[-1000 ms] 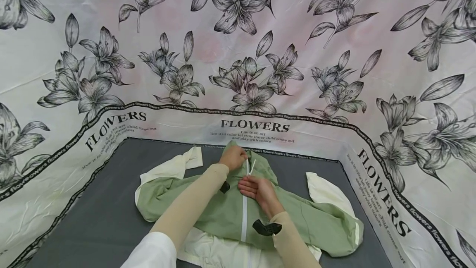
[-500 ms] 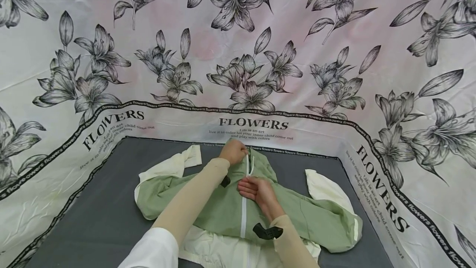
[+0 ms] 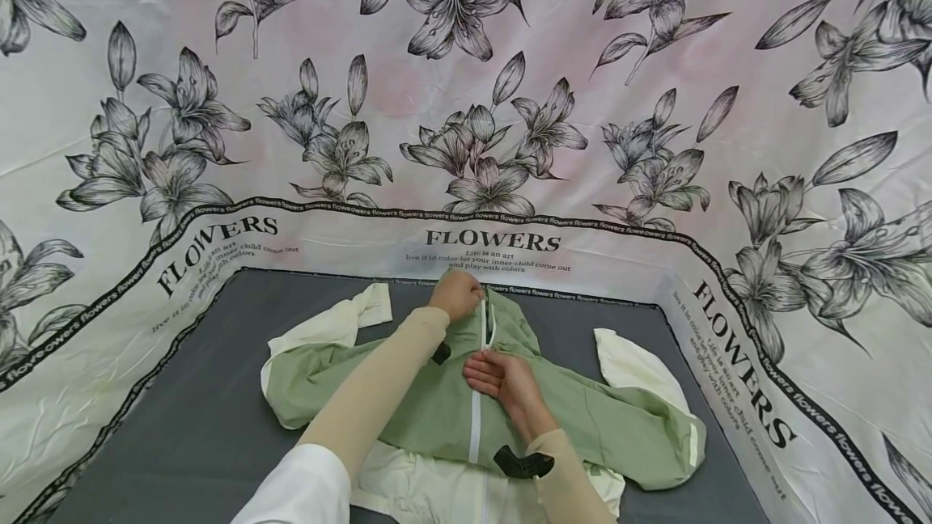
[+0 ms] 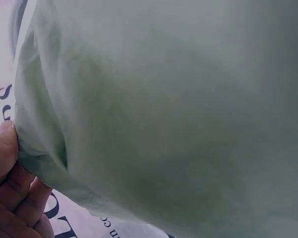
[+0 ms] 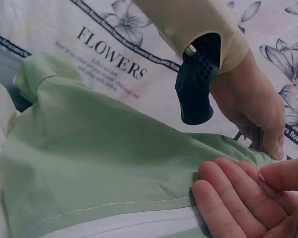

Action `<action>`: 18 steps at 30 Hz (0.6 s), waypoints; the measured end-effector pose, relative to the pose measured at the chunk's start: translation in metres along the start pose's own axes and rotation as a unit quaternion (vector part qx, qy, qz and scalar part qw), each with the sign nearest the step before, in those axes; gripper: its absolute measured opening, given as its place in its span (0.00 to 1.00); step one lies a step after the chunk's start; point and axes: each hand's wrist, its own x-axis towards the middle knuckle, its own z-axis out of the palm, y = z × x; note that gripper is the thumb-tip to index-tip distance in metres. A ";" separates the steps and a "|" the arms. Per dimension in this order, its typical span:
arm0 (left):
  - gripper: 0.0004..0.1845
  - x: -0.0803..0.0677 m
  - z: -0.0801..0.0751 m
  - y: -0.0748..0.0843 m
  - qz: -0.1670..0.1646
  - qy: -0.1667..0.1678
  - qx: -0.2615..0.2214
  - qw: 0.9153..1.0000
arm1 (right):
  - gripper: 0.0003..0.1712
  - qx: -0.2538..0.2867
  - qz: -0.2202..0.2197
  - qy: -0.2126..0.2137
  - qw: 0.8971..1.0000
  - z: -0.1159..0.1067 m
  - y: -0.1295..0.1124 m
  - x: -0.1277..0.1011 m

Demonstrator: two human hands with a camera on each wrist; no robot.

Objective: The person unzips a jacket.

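A light green jacket [image 3: 429,411] with cream sleeves lies front-up on the grey mat [image 3: 182,395], its white zipper [image 3: 475,427] running down the middle. My left hand [image 3: 457,295] grips the collar edge at the top of the zipper; in the left wrist view its fingers [image 4: 7,188] curl round the green fabric [image 4: 164,114]. My right hand [image 3: 502,374] sits just below on the zipper line, fingers curled with the thumb pinched against them [image 5: 238,198] beside the white zipper tape [image 5: 129,223]. The slider itself is hidden under the fingers.
Flower-printed cloth [image 3: 466,103] walls in the mat at the back and both sides. Cream sleeves spread left [image 3: 342,322] and right [image 3: 633,362]. A black camera mount [image 5: 196,89] sits on the left wrist. Bare grey mat shows left of the jacket.
My right hand has edged up along the zipper toward the collar, and the open V at the top has narrowed. The left hand keeps its hold on the collar.
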 end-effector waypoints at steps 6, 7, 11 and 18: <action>0.12 0.005 0.000 0.002 -0.002 -0.012 -0.008 1.000 | 0.23 -0.005 -0.001 -0.004 1.000 -0.004 0.001 -0.008; 0.13 0.006 0.000 0.002 -0.003 -0.015 -0.006 1.000 | 0.23 -0.004 0.000 -0.005 1.000 -0.004 0.001 -0.009; 0.13 0.009 -0.003 0.005 -0.004 -0.017 0.005 1.000 | 0.23 0.000 0.001 -0.008 1.000 -0.004 0.002 -0.011; 0.12 0.012 -0.008 0.010 -0.019 -0.011 -0.011 1.000 | 0.23 -0.003 0.004 -0.006 1.000 -0.005 0.002 -0.015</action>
